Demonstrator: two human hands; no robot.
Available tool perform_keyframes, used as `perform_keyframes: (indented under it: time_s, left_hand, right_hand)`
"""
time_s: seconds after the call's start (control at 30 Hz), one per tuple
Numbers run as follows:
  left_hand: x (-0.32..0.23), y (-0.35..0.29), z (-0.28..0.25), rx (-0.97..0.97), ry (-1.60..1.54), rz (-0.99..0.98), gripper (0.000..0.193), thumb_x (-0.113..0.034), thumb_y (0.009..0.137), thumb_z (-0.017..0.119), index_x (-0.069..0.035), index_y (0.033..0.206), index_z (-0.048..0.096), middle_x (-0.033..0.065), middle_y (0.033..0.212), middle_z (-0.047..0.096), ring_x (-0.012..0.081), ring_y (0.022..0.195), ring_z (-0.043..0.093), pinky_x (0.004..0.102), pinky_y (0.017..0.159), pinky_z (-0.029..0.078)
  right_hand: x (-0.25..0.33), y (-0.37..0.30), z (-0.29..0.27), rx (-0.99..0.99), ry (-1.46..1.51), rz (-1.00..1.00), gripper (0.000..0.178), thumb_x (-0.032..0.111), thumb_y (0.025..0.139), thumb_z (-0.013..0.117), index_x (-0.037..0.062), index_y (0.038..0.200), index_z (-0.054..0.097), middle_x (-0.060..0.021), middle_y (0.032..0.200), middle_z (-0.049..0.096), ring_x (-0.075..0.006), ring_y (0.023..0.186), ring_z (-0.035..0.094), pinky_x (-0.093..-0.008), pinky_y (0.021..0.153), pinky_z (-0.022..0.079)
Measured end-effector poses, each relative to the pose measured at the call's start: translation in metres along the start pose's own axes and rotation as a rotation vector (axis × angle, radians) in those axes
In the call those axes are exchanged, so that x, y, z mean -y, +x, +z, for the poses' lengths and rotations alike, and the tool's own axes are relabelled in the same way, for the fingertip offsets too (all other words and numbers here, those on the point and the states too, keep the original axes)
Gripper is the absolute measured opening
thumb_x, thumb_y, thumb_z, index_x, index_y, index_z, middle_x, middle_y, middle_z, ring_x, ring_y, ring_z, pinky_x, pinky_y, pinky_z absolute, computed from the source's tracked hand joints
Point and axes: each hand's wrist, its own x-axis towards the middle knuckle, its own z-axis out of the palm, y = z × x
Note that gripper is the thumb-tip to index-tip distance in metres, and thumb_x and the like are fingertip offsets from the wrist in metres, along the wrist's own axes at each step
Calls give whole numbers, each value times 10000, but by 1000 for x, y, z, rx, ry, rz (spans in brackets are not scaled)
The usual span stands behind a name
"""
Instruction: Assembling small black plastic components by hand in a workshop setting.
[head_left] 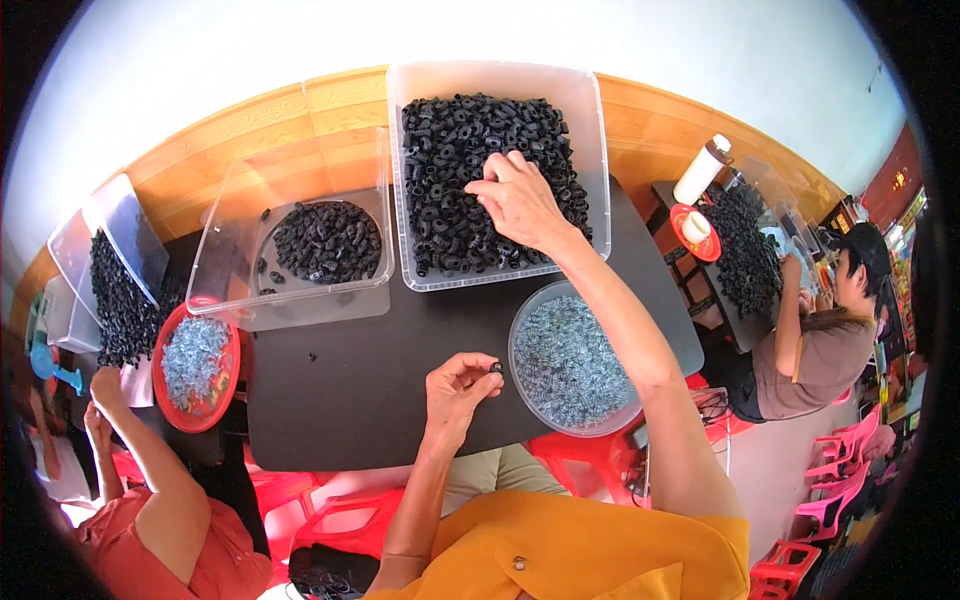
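Above the table's near edge, my left hand [458, 398] pinches a small black ring-like plastic part [496, 368] between thumb and fingertips. Farther off, my right hand [520, 203] reaches over a clear plastic bin [398, 225] heaped with small black plastic parts [450, 135]. Its fingers are curled together at the heap's surface, and whatever they hold is hidden. Under my right forearm stands a round clear tub [520, 385] of small translucent bluish pieces [570, 350]. Left of the big bin is a second clear bin [225, 270] holding fewer black parts [330, 243].
The dark table [350, 400] has a tiny black bit on it. A red basin [234, 375] of bluish pieces stands at left, beside a co-worker in red [170, 535]. At right, another co-worker [805, 360] sits by a black heap [740, 250] and a white bottle [702, 170].
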Motion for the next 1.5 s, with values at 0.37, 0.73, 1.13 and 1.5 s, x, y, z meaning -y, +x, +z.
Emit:
perform_keyframes:
  time_s: [0.37, 0.73, 1.13, 1.5]
  left_hand:
    - [1, 0, -1, 2, -7, -12, 160, 53, 768, 628, 13, 921, 604, 42, 802, 615, 88, 702, 591, 227, 646, 519]
    - [-1, -3, -3, 5, 0, -16, 160, 52, 770, 628, 13, 923, 604, 41, 815, 615, 98, 714, 596, 228, 650, 518]
    - [-3, -9, -2, 12, 13, 18, 157, 40, 779, 625, 10, 932, 604, 35, 794, 616, 91, 697, 592, 225, 651, 516]
    - [-9, -23, 3, 23, -19, 74, 143, 67, 784, 602, 18, 919, 595, 55, 847, 613, 109, 735, 596, 244, 686, 524]
  right_hand:
    - [-10, -1, -1, -19, -52, 87, 140, 47, 674, 651, 74, 809, 673, -58, 823, 463, -232, 827, 457, -336, 731, 425]
    - [-7, 5, 9, 54, -81, 283, 96, 122, 639, 684, 101, 733, 684, -69, 868, 502, -246, 913, 443, -384, 732, 390]
    - [5, 20, 3, 253, -241, 365, 104, 91, 628, 669, 57, 727, 672, -101, 882, 560, -268, 922, 477, -391, 769, 389]
    - [30, -33, -35, -67, 805, 454, 88, 12, 753, 612, 12, 839, 630, -7, 661, 586, -50, 592, 530, -212, 547, 451]
